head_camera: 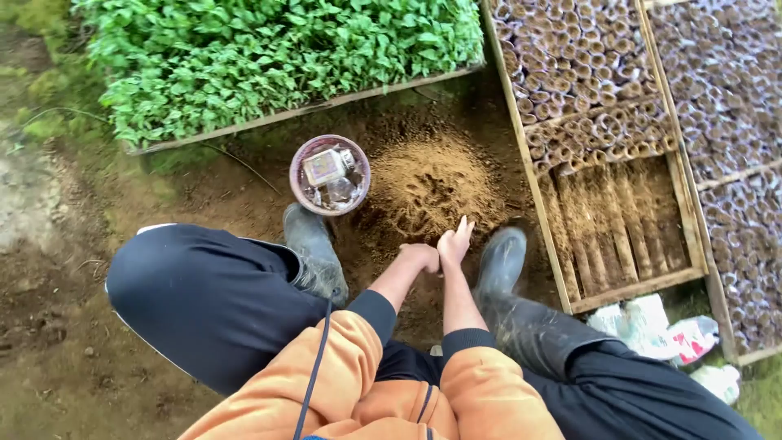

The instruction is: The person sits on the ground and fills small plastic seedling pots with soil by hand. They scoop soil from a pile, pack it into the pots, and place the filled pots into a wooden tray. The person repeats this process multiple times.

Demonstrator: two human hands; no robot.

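A mound of loose brown soil [436, 183] lies on the ground between my two rubber boots. My right hand [454, 242] is at the near edge of the mound, fingers stretched out and apart, with nothing visible in it. My left hand [419, 257] is right beside it and touches it. Its fingers are curled downward over the soil, and anything inside that hand is hidden. Both arms wear orange sleeves with dark cuffs.
A round tub [330, 174] with packets inside stands left of the mound by my left boot [314, 248]. A tray of green seedlings [277, 57] is behind. A wooden frame [619, 220] on the right holds several rows of small filled pots. Crumpled plastic bags [660, 326] lie near my right boot [501, 261].
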